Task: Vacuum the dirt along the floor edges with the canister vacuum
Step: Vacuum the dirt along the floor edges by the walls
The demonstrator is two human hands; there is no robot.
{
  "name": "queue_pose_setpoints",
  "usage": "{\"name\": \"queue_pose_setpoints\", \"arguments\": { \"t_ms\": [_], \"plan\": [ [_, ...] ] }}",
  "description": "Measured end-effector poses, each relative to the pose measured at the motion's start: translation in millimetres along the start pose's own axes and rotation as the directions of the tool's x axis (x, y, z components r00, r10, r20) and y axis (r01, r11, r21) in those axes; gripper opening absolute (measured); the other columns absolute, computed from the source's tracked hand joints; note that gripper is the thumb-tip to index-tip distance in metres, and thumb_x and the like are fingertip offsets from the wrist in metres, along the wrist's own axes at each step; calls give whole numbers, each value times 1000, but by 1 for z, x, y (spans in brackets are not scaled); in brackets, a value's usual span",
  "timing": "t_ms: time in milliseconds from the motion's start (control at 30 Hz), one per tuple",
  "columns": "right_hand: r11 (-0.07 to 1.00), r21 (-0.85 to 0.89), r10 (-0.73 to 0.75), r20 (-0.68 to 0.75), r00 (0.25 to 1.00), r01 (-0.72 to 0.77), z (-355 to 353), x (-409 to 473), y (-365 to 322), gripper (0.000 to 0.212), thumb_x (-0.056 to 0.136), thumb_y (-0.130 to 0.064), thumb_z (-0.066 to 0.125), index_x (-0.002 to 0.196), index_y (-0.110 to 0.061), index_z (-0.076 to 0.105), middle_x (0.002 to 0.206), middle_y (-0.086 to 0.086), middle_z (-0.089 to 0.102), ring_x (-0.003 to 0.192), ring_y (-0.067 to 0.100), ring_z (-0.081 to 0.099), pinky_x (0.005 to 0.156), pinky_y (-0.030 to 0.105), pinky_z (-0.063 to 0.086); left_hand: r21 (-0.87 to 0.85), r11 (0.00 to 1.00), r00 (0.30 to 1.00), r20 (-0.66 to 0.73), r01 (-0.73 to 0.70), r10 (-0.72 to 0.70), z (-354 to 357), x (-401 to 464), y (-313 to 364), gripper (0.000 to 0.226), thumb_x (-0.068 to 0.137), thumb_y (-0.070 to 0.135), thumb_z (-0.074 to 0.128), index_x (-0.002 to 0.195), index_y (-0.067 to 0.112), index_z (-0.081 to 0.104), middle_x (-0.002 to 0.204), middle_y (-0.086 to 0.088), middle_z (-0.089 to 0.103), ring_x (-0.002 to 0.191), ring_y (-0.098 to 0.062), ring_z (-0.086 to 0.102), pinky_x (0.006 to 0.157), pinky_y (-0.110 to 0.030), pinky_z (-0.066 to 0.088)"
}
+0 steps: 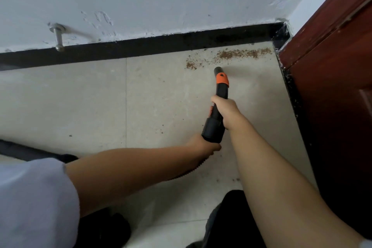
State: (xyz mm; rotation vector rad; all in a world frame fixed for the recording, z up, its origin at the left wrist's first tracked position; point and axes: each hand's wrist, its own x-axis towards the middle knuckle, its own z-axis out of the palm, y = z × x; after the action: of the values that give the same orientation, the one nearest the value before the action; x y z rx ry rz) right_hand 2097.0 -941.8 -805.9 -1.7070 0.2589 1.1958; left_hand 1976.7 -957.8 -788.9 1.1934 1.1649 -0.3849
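Observation:
A black vacuum nozzle (218, 94) with an orange collar points at the floor edge, its open tip just short of the dirt. My right hand (226, 111) grips the nozzle's middle. My left hand (204, 145) holds the wider black cuff at its rear end, where the ribbed hose (191, 171) runs back under my forearm. Brown dirt (237, 54) lies in a band along the black baseboard (141, 46), with a smaller clump (191, 65) to the left of the tip.
A dark red wooden door (332, 66) stands at the right, close to the corner. A metal door stop (58, 36) sticks out of the white wall at the left. A dark object (30, 153) lies on the beige tile floor at the left. Scattered crumbs (235, 179) lie nearer me.

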Motion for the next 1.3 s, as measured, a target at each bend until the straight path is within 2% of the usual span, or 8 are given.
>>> {"name": "queue_pose_setpoints", "arguments": {
  "t_ms": [167,300,500,633,733,867,1167,1300],
  "plan": [
    [996,-93,0,44,999,4,20,5,0,11,85,-5,55,79,-8,45,54,6,49,42,17,46,48,26,43,-52,998,999,6,-34,34,-14,9,-10,17,86,12,63,95,13,48,70,-2,50,57,-12,46,52,-20,41],
    [990,-141,25,47,999,-18,8,3,11,9,84,-9,55,78,-8,47,42,4,51,36,18,46,51,26,44,-3,1000,999,47,-3,3,-2,14,-21,22,83,16,66,99,12,53,72,-3,53,63,-17,51,62,-27,46],
    [998,64,3,-127,992,5,-8,12,1,11,85,-7,54,80,-9,45,58,7,48,34,15,45,44,22,45,118,990,992,113,-71,58,-9,24,-1,36,84,20,66,116,10,52,74,-1,54,62,-13,50,57,-22,45],
    [998,-54,-24,-83,996,20,2,12,-4,13,85,-7,54,75,-9,46,45,3,51,32,14,46,46,24,44,14,997,991,116,-70,68,-10,20,0,14,85,13,64,89,17,51,75,-3,52,64,-15,50,62,-27,47],
    [981,-192,-20,10,1000,21,16,5,4,14,85,-6,52,73,-9,45,47,7,50,35,17,46,47,26,44,-81,996,996,84,-37,44,-7,16,-19,16,83,12,63,81,21,50,74,-5,51,68,-21,49,66,-31,43],
    [953,-300,-30,61,998,47,33,1,11,10,83,-7,52,75,-8,46,46,5,52,43,20,47,55,31,47,-165,985,999,4,-47,49,-10,12,-34,19,83,12,61,74,22,49,68,-3,48,57,-17,42,56,-25,36],
    [950,-307,-15,153,988,62,59,1,12,8,84,-8,52,78,-9,46,44,3,52,41,17,47,53,28,47,-203,976,996,-51,-83,74,-29,9,-40,17,85,11,59,79,22,47,68,-3,47,54,-14,40,49,-20,34],
    [979,-193,-49,64,997,61,53,5,12,8,84,-7,53,79,-8,46,40,2,51,36,17,46,50,27,45,-141,988,997,-44,-62,56,-34,17,-37,18,83,13,61,79,24,48,71,-4,49,56,-15,43,52,-21,36]
  ]
}}
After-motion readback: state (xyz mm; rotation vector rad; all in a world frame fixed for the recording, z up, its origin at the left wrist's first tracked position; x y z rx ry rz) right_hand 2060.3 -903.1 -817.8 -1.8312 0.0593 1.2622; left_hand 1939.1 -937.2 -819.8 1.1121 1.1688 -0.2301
